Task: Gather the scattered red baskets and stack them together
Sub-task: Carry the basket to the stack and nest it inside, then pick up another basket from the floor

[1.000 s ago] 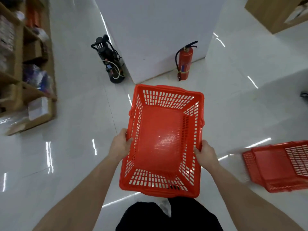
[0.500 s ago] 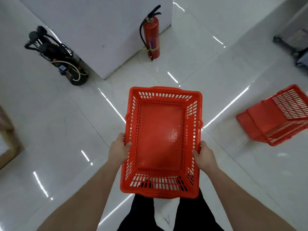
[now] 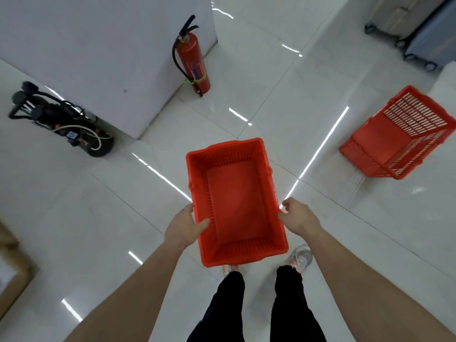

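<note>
— What is filling most of the view?
— A glossy white floor (image 3: 98, 218) is spreading out on every side, and a big white pillar (image 3: 98, 53) is rising from it at the far left

— Where are the baskets sitting?
— One red basket (image 3: 234, 201) is hanging in the middle, open side up, over the floor just in front of the person's legs, with its near edge covering part of the left foot. A second red basket (image 3: 394, 141) is lying tipped on its side on the floor to the right, well apart from the first, with its mouth facing right

— Is anything else standing around?
— Wheeled suitcases (image 3: 419, 30) are sitting in the far right corner. A black machine (image 3: 61, 122) with a pale hose is resting by the pillar's near left side, and a red fire extinguisher (image 3: 193, 60) is standing against the pillar's right corner. Something wooden is showing at the near left edge, too blurred to make out

— And what are the hands doing?
— The left hand (image 3: 182, 228) is gripping the left rim of the middle basket, its thumb hooking over onto the inside wall. The right hand (image 3: 299, 218) is clasping the right rim, fingers curling at the edge

— Anything smaller?
— Black trousers (image 3: 291, 304) are showing at the bottom, and a pale shoe (image 3: 302, 259) is peeking out just below the right hand
</note>
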Demonstrator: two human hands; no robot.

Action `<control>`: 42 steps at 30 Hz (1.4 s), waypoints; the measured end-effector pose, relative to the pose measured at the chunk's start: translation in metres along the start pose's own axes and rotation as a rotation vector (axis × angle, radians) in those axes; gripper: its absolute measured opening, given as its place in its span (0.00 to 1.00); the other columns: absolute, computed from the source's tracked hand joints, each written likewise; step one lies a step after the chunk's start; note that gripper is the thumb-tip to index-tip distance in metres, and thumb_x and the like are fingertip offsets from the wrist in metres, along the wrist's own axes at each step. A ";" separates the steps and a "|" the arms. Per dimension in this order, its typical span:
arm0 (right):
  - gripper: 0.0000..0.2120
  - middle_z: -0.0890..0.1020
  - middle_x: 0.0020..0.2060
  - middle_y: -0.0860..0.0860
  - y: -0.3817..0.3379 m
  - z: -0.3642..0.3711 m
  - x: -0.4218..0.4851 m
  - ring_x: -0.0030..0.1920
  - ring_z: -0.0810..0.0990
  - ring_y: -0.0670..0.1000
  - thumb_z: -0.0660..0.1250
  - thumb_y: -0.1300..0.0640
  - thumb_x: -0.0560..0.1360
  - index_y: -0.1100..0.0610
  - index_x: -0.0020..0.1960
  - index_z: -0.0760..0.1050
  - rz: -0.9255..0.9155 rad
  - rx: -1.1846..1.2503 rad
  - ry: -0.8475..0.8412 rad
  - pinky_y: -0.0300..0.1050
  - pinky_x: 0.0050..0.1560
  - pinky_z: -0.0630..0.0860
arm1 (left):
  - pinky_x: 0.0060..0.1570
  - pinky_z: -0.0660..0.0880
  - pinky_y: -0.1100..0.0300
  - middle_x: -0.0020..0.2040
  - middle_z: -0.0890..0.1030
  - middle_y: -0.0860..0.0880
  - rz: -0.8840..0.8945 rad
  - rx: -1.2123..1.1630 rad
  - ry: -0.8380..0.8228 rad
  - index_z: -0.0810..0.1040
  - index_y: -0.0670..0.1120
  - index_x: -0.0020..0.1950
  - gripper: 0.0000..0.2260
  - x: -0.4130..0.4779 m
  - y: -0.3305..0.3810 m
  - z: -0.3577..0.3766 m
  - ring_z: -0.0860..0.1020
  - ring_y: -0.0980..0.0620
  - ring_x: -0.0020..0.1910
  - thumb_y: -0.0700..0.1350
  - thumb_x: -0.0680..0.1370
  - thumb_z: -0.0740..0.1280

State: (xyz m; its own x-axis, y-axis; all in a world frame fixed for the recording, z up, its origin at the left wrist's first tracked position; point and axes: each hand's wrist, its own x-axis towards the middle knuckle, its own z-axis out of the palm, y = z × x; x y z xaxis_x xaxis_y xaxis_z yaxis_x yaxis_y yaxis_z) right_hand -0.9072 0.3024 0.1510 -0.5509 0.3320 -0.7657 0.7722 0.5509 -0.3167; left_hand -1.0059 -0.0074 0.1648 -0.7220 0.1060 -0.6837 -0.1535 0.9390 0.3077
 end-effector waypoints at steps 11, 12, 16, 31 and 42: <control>0.25 0.77 0.64 0.53 0.173 -0.208 -0.111 0.63 0.77 0.57 0.65 0.48 0.74 0.53 0.69 0.71 0.185 -0.030 0.298 0.52 0.57 0.76 | 0.66 0.68 0.52 0.71 0.73 0.48 0.470 0.323 0.022 0.68 0.48 0.74 0.35 -0.063 0.291 0.017 0.71 0.48 0.69 0.63 0.71 0.67; 0.25 0.76 0.64 0.53 0.197 -0.228 -0.123 0.63 0.76 0.57 0.65 0.47 0.74 0.53 0.69 0.71 0.223 -0.011 0.324 0.52 0.57 0.76 | 0.66 0.68 0.53 0.71 0.73 0.48 0.506 0.334 0.016 0.68 0.47 0.74 0.35 -0.070 0.323 0.025 0.71 0.48 0.69 0.63 0.72 0.67; 0.25 0.75 0.65 0.54 0.281 -0.296 -0.167 0.64 0.75 0.59 0.66 0.47 0.74 0.54 0.69 0.70 0.357 0.085 0.440 0.51 0.56 0.73 | 0.66 0.68 0.52 0.73 0.71 0.50 0.641 0.386 0.000 0.66 0.48 0.76 0.36 -0.104 0.442 0.057 0.70 0.49 0.70 0.63 0.72 0.67; 0.29 0.73 0.66 0.55 0.383 -0.411 -0.134 0.63 0.75 0.59 0.66 0.46 0.74 0.56 0.72 0.67 0.411 0.267 0.461 0.51 0.55 0.74 | 0.60 0.74 0.49 0.72 0.73 0.48 0.786 0.522 0.005 0.66 0.47 0.76 0.42 -0.098 0.653 0.107 0.74 0.47 0.67 0.70 0.68 0.63; 0.31 0.72 0.68 0.55 0.404 -0.509 0.047 0.64 0.75 0.58 0.66 0.46 0.74 0.55 0.74 0.65 0.464 0.344 0.309 0.50 0.55 0.74 | 0.59 0.74 0.48 0.73 0.71 0.49 0.665 0.591 -0.111 0.65 0.48 0.76 0.47 0.054 0.778 0.131 0.73 0.47 0.67 0.74 0.63 0.57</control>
State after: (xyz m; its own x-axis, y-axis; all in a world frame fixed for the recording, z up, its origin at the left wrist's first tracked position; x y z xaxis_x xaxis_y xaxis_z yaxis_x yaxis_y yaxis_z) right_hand -0.7820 0.9306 0.2721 -0.1624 0.7095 -0.6857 0.9805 0.0379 -0.1929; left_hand -1.0763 0.7720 0.2809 -0.4632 0.6907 -0.5554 0.6682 0.6838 0.2930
